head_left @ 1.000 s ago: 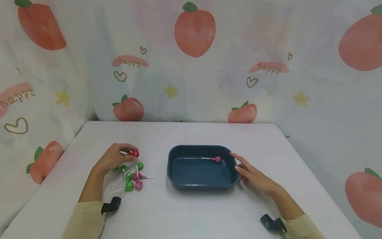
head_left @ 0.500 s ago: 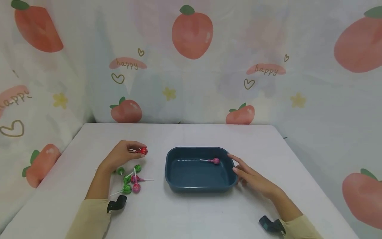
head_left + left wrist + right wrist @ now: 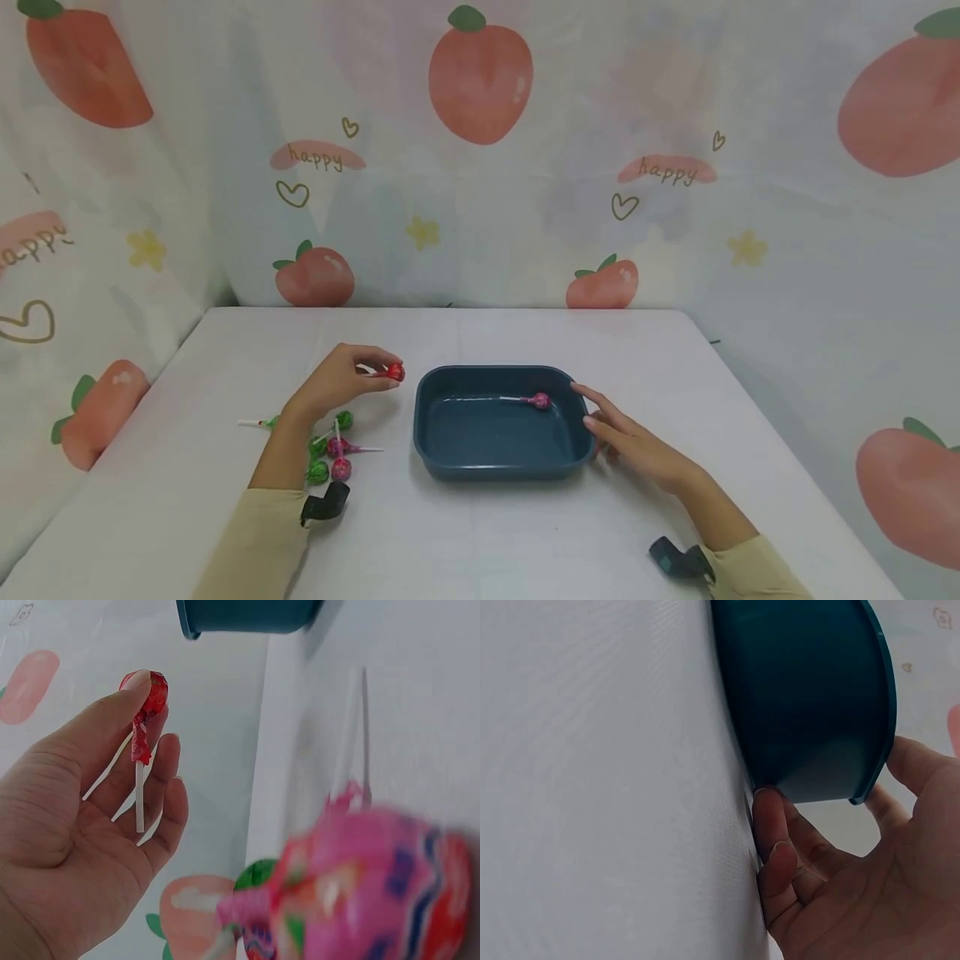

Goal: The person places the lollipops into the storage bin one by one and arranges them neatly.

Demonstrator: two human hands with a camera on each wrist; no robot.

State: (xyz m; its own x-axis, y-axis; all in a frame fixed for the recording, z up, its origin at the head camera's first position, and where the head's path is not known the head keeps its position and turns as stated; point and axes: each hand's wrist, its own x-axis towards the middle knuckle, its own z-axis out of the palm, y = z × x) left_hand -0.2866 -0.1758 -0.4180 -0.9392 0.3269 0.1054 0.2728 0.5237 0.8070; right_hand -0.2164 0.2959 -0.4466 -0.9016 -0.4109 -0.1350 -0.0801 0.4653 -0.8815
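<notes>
My left hand (image 3: 337, 379) pinches a red-wrapped lollipop (image 3: 395, 372) by its candy head, just left of the dark blue tray (image 3: 495, 471) and above the table. In the left wrist view, the thumb lies across the red lollipop's (image 3: 156, 697) wrapper and its white stick points down toward the palm. A pink lollipop (image 3: 541, 401) lies inside the tray near the right end. At the tray's right side, my right hand (image 3: 645, 446) touches the rim and outer wall with extended fingers. In the right wrist view, lower fingertips (image 3: 769, 817) meet the tray's base.
Below the left forearm, several green lollipops (image 3: 318, 472) and pink lollipops (image 3: 341, 469) lie in a loose cluster on the white table (image 3: 480, 550). One green lollipop's stick (image 3: 251, 422) points left. A fruit-printed curtain (image 3: 480, 208) hangs behind the table.
My left hand has carried the red lollipop rightward, from above the lollipop cluster to near the tray's left end. The right hand stays on the tray, which keeps its place.
</notes>
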